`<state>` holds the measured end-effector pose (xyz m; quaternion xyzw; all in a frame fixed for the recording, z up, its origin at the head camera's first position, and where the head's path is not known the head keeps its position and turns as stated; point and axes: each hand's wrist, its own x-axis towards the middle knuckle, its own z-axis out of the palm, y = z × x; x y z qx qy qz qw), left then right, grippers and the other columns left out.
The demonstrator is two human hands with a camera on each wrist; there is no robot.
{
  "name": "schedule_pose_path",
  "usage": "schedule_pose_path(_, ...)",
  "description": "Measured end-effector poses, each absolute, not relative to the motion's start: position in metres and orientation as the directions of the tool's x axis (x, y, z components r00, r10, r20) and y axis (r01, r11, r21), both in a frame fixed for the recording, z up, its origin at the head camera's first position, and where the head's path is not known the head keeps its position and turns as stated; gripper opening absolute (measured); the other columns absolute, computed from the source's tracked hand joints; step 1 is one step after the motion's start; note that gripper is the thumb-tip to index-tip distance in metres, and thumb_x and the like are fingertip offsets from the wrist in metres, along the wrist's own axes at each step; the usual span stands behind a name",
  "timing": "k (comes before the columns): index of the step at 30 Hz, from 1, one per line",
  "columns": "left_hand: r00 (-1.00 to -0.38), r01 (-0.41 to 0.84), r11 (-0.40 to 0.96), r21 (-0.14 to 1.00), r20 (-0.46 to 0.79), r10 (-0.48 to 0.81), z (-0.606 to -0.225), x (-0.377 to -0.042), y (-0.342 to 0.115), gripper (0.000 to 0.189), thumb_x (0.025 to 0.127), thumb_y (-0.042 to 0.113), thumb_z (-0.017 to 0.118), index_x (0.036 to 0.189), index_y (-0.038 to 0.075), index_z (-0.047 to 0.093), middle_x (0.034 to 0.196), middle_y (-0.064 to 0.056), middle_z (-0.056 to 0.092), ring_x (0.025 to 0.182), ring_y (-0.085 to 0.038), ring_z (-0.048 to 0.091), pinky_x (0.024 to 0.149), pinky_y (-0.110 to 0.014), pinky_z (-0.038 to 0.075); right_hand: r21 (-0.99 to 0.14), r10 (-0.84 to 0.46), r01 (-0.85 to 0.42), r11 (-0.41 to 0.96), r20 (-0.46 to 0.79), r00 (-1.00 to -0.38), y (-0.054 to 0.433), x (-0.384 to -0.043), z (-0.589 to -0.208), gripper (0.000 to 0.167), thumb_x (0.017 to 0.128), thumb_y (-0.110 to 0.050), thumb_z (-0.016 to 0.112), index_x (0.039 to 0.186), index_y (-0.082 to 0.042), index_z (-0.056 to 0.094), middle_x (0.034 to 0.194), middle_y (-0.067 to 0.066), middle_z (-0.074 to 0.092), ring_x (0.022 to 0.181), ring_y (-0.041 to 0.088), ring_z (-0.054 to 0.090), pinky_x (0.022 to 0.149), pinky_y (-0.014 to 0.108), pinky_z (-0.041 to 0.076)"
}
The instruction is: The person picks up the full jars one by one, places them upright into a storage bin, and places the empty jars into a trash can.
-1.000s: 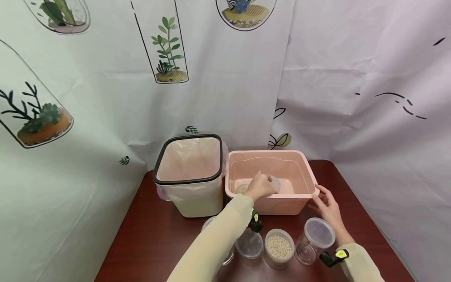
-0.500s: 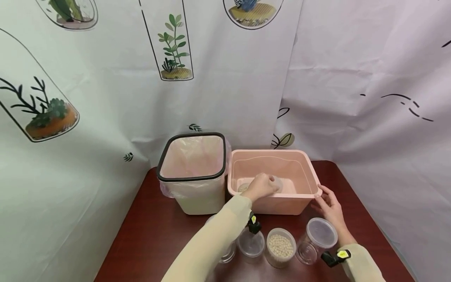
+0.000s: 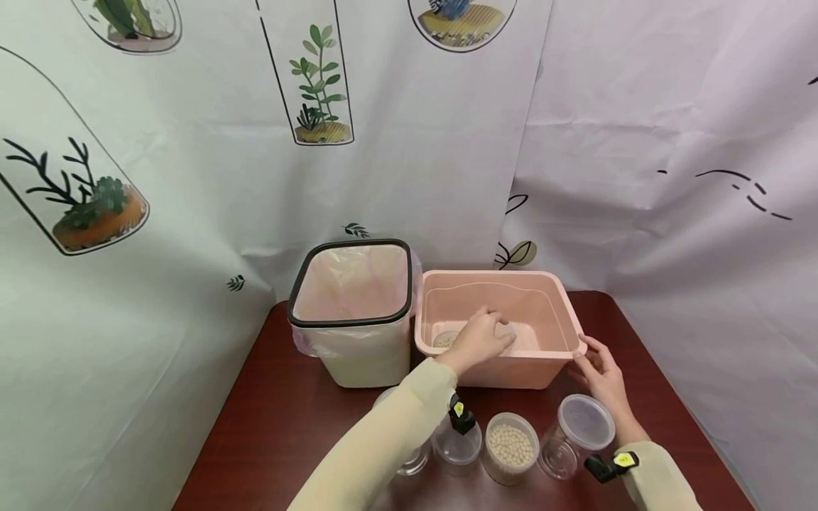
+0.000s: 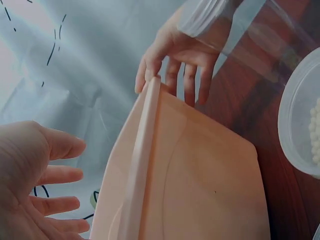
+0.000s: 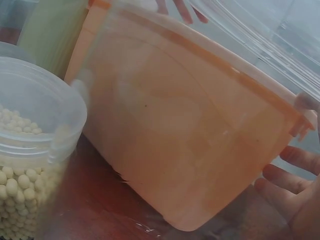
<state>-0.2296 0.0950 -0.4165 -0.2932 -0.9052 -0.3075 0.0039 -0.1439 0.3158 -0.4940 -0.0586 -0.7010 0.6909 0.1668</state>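
A pink plastic tub (image 3: pixel 501 372) stands on the dark red table. My left hand (image 3: pixel 479 339) is over its inside; in the left wrist view the fingers are apart and hold nothing. Just beyond those fingers, a translucent round container (image 3: pixel 507 335) shows partly in the tub. Another round container (image 3: pixel 445 339) with pale contents lies at the tub's left end. My right hand (image 3: pixel 603 380) holds the tub's front right corner, thumb on the rim and fingers against the outer wall (image 5: pixel 282 182).
A bag-lined bin (image 3: pixel 364 358) with a black rim stands left of the tub. In front are a jar of pale round beans or beads (image 3: pixel 509 448), a clear lidded jar (image 3: pixel 586 424), and a clear container (image 3: pixel 457 448). The left sleeve covers part of another clear jar (image 3: pixel 415 463).
My left hand's fingers have loosened from around the translucent container, and the hand sits slightly higher. The right hand stays at the tub's corner. The head view has shifted slightly.
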Motion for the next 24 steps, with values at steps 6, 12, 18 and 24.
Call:
schedule_pose_path(6,-0.819,0.559,0.613,0.559,0.257,0.512,-0.416,-0.219,0.091,0.032,0.086,0.029,0.064,0.11,0.007,0.065,0.12,-0.007,0.054,0.108,-0.017,0.054,0.09,-0.024,0.042,-0.989,0.316,-0.142,0.035,0.146,-0.938,0.315,-0.144,-0.494,0.045,0.095,-0.008,0.052,0.135,0.002,0.035,0.099,-0.017,0.059,0.087,-0.005,0.058,0.07,0.02,0.052)
schedule_pose_path(12,-0.819,0.563,0.592,0.576,0.297,0.49,-0.414,-0.206,0.086,0.034,0.085,0.031,0.066,0.112,0.01,0.065,0.124,-0.007,0.053,0.114,-0.018,0.052,0.093,-0.026,0.042,-0.991,0.323,-0.128,0.034,0.132,-0.937,0.314,-0.144,-0.494,0.046,0.095,-0.01,0.053,0.136,0.0,0.036,0.104,-0.016,0.056,0.089,-0.008,0.056,0.073,0.019,0.051)
schedule_pose_path(18,-0.784,0.615,0.557,0.558,0.358,0.507,-0.414,-0.194,0.082,0.033,0.086,0.03,0.064,0.112,0.01,0.064,0.125,-0.008,0.054,0.117,-0.019,0.05,0.096,-0.027,0.04,-0.993,0.328,-0.119,0.024,0.121,-0.937,0.316,-0.145,-0.496,0.047,0.094,-0.01,0.054,0.136,-0.001,0.036,0.103,-0.014,0.057,0.089,-0.008,0.056,0.074,0.02,0.051)
schedule_pose_path(24,-0.722,0.69,0.493,0.53,0.452,0.524,-0.417,-0.181,0.078,0.032,0.084,0.027,0.067,0.109,0.008,0.064,0.124,-0.015,0.053,0.12,-0.022,0.047,0.097,-0.024,0.038,-0.991,0.313,-0.129,0.025,0.13,-0.941,0.318,-0.146,-0.497,0.047,0.093,-0.009,0.055,0.135,-0.001,0.035,0.099,-0.018,0.059,0.088,-0.007,0.057,0.072,0.02,0.052)
